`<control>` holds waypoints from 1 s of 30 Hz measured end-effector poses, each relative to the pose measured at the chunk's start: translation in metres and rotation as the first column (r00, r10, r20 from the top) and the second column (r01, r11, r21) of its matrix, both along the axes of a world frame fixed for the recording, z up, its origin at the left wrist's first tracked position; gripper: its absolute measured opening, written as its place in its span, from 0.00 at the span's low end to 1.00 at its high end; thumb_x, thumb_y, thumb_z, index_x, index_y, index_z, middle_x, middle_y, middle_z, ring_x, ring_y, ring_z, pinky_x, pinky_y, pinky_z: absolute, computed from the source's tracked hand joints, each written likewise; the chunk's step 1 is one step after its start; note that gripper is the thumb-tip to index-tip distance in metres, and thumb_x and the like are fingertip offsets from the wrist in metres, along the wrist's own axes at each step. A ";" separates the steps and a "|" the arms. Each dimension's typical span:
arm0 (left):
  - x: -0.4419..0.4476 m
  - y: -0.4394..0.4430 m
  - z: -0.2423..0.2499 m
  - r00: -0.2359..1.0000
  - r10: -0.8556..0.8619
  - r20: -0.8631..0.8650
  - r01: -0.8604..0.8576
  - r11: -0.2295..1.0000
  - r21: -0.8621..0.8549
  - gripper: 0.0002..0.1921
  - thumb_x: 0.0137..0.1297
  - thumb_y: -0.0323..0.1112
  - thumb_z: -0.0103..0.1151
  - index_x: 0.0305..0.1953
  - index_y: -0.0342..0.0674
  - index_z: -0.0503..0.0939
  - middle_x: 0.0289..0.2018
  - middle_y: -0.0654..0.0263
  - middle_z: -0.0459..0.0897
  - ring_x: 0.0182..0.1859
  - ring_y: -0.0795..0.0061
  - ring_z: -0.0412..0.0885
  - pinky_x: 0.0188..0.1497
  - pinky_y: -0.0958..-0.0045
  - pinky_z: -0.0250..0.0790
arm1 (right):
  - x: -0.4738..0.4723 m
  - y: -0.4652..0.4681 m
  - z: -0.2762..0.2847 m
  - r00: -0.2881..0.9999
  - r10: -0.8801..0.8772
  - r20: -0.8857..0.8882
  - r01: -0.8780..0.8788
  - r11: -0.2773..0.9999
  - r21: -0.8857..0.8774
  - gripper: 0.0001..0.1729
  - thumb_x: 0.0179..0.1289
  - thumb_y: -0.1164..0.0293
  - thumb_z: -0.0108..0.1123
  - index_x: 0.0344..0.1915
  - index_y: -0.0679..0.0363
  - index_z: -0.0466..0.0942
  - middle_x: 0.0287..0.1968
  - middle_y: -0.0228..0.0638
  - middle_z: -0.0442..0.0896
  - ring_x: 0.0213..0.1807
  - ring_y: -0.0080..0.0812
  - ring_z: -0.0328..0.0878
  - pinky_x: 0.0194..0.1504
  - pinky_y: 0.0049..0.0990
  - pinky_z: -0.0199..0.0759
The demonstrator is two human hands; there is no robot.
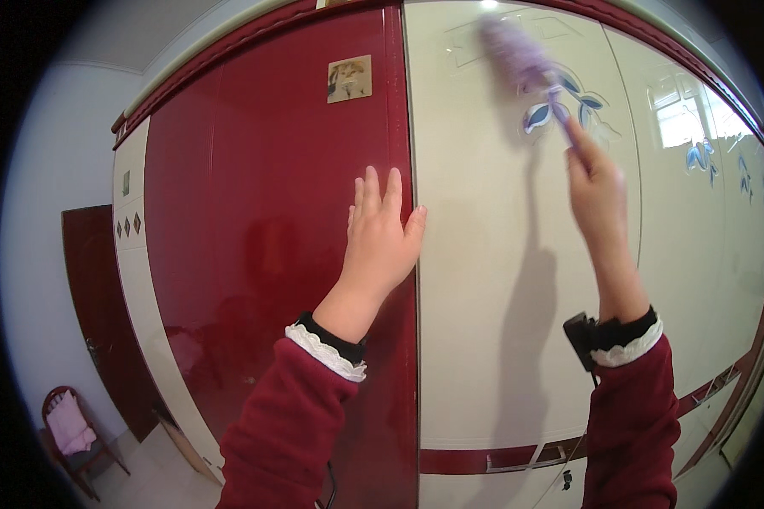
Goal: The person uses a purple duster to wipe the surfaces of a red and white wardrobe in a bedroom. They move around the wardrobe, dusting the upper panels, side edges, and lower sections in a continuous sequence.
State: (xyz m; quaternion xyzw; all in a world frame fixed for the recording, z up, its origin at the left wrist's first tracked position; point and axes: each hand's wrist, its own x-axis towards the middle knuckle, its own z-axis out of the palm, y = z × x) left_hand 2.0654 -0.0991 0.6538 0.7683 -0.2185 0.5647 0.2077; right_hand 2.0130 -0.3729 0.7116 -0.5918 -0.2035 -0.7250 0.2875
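My right hand (597,191) grips the purple handle of a duster (519,54), whose fluffy purple head is blurred and lies at or just before the upper part of a cream wardrobe door (465,286) with blue leaf decoration. Whether the head touches the door I cannot tell. My left hand (382,235) is flat with its fingers spread, at the right edge of the glossy red wardrobe door (280,159), and holds nothing. Above it a square cat picture (349,79) is stuck to the red door.
Decorated cream panels continue on the right, with a handle strip (477,459) and a key in a lock (567,480) low down. At the far left are a dark brown door (102,305) and a wooden chair (57,401) with a pink cloth (70,425) on it.
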 end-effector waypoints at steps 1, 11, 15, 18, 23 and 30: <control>0.000 0.004 -0.001 0.996 -0.048 -0.077 0.045 0.998 -0.039 0.37 0.78 0.52 0.48 0.77 0.32 0.54 0.77 0.37 0.47 0.80 0.40 0.44 0.79 0.51 0.45 | 0.002 0.000 0.007 0.996 -0.074 0.056 0.068 0.993 0.097 0.21 0.71 0.74 0.57 0.63 0.54 0.80 0.41 0.52 0.86 0.37 0.44 0.84 0.43 0.35 0.76; -0.001 0.040 -0.053 0.899 -0.418 -0.129 0.344 0.858 -0.381 0.40 0.80 0.54 0.41 0.78 0.29 0.46 0.78 0.39 0.45 0.81 0.45 0.44 0.80 0.55 0.44 | -0.033 0.069 -0.085 0.923 0.044 -0.382 -0.237 0.848 -0.475 0.23 0.65 0.77 0.63 0.59 0.48 0.83 0.27 0.44 0.76 0.30 0.43 0.76 0.36 0.38 0.72; -0.001 0.051 -0.071 0.900 -0.403 -0.166 0.313 0.863 -0.396 0.39 0.80 0.54 0.40 0.78 0.33 0.46 0.79 0.40 0.43 0.81 0.46 0.44 0.80 0.55 0.43 | -0.031 0.066 -0.095 0.972 -0.067 -0.224 -0.007 0.949 -0.315 0.24 0.65 0.77 0.63 0.60 0.48 0.82 0.27 0.43 0.76 0.27 0.43 0.74 0.33 0.38 0.71; 0.000 0.054 -0.088 0.876 -0.450 -0.175 0.344 0.836 -0.427 0.38 0.80 0.53 0.40 0.78 0.31 0.47 0.79 0.40 0.44 0.81 0.46 0.44 0.80 0.56 0.42 | -0.030 0.067 -0.123 0.921 -0.181 -0.346 0.029 0.915 -0.403 0.25 0.63 0.77 0.64 0.60 0.47 0.82 0.25 0.41 0.73 0.25 0.43 0.72 0.29 0.39 0.69; -0.012 0.053 -0.127 0.826 -0.540 -0.162 0.409 0.771 -0.489 0.38 0.81 0.51 0.41 0.77 0.28 0.47 0.79 0.40 0.46 0.81 0.47 0.43 0.81 0.57 0.40 | -0.051 0.047 -0.175 0.834 -0.061 -0.548 -0.243 0.852 -0.464 0.26 0.60 0.80 0.66 0.58 0.48 0.84 0.23 0.39 0.70 0.25 0.39 0.71 0.28 0.35 0.67; -0.023 0.045 -0.168 0.777 -0.591 -0.218 0.430 0.751 -0.502 0.37 0.82 0.49 0.42 0.77 0.26 0.47 0.79 0.40 0.45 0.81 0.48 0.43 0.81 0.57 0.40 | -0.062 0.037 -0.221 0.812 -0.216 -0.542 -0.113 0.853 -0.509 0.31 0.55 0.84 0.65 0.58 0.47 0.84 0.24 0.38 0.70 0.26 0.37 0.73 0.28 0.32 0.68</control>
